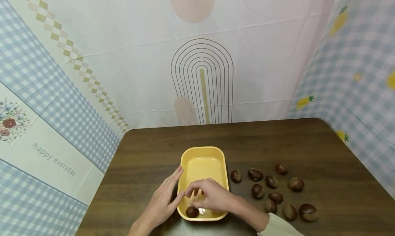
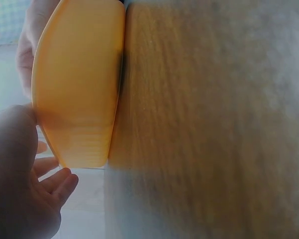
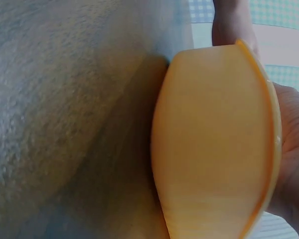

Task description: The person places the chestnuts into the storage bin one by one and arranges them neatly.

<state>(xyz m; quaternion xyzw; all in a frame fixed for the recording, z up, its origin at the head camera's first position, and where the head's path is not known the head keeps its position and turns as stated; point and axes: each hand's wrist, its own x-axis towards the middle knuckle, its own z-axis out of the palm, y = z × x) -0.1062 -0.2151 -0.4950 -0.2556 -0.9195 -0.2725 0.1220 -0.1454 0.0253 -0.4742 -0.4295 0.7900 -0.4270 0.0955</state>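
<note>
Presently holds the right hand (image 1: 213,196) low inside the near half of the yellow tray (image 1: 205,169), wrist side toward 4 o'clock, with fingers bent and parted from the thumb and nothing visible in the gap. Has a single chestnut (image 1: 192,212) close below the thumb, toward 8 o'clock from the middle of that hand and at about 7 o'clock within the tray, near its corner. Seems, as a judgement, to hinge on this short line from thumb to shell. Cannot tell touching from just apart there; looks nearly round from above, so offers no clear long axis.

Points the tray's long axis roughly from 12 to 6 o'clock. Rests the left hand (image 1: 163,199) along the wall at 9 o'clock, with fingers extended and thumb apart, apparently steadying rather than gripping; sits farther from the chestnut than the right.

Shows ten loose chestnuts (image 1: 271,181) on the dark wooden table (image 1: 148,153), outside the tray, fanned between 2 and just past 3 o'clock from the right hand. Places the nearest one just beside the tray's right wall, at 2 o'clock, again nearer the right hand than the left.
</note>
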